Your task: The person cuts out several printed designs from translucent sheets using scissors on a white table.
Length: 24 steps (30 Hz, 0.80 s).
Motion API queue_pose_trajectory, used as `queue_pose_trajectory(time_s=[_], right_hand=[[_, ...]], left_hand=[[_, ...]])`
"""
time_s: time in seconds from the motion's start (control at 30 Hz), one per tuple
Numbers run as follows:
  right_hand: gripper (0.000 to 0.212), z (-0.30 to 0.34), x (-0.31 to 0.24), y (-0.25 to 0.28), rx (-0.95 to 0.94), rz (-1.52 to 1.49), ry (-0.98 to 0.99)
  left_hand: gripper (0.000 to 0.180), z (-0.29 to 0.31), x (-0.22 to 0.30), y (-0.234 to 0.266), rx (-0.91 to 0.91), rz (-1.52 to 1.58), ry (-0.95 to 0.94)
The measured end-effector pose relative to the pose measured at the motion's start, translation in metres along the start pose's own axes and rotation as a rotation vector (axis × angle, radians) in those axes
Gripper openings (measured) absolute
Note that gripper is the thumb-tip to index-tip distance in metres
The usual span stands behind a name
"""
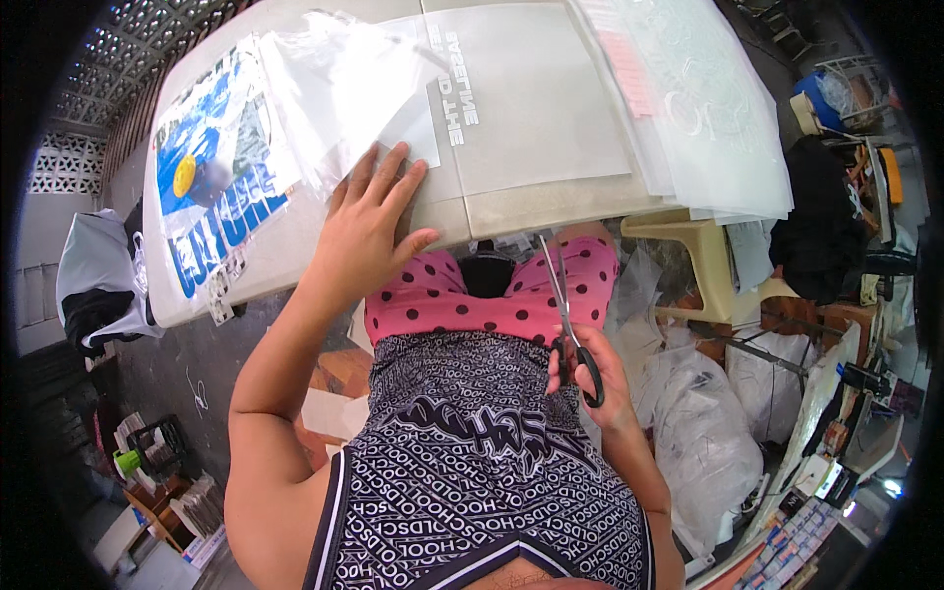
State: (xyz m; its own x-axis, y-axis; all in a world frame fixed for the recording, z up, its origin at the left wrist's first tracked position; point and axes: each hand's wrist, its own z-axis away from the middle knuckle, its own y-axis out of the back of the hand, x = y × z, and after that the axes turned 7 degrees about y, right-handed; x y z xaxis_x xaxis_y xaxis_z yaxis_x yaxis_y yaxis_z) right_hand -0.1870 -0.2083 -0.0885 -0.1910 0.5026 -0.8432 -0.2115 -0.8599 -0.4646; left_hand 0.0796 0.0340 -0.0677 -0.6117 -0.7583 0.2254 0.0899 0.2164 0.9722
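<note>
My left hand [372,211] lies flat on the near edge of the pale table [482,218], fingers spread. Its fingertips touch or nearly touch a loose pile of glossy clear plastic film [339,84]. In my right hand [612,383], a pair of scissors with black handles [559,295] is held over my lap by the loops. The blades point up toward the table edge, slightly parted, with nothing visible between them. Beside the film pile lies a translucent sheet with white lettering [546,108]. Left of the pile is a blue-and-white printed sheet [216,143].
A stack of translucent sheets [703,118] overhangs the table's right edge. Below it stands a beige plastic stool [703,261], with dark cloth [821,221] beyond. Bulging clear plastic bags [698,428] sit at my right. White and black fabric [98,280] hangs left of the table.
</note>
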Motion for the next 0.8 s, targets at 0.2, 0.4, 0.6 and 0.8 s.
queue_pose_trajectory(time_s=[0.2, 0.4, 0.6, 0.8], right_hand=[[0.07, -0.008, -0.006, -0.003, -0.102, 0.006, -0.147], [0.065, -0.01, -0.015, -0.023, -0.076, 0.072, -0.14], [0.039, -0.04, -0.011, -0.054, 0.058, 0.187, -0.048], [0.037, -0.047, -0.023, -0.062, 0.104, 0.254, -0.084]], left_hand=[[0.074, -0.004, 0.046, -0.021, 0.086, 0.102, -0.164], [0.028, 0.002, 0.053, -0.026, 0.323, 0.185, -0.256], [0.025, -0.01, 0.056, -0.026, 0.322, 0.268, -0.249], [0.024, -0.009, 0.058, -0.021, 0.311, 0.245, -0.256]])
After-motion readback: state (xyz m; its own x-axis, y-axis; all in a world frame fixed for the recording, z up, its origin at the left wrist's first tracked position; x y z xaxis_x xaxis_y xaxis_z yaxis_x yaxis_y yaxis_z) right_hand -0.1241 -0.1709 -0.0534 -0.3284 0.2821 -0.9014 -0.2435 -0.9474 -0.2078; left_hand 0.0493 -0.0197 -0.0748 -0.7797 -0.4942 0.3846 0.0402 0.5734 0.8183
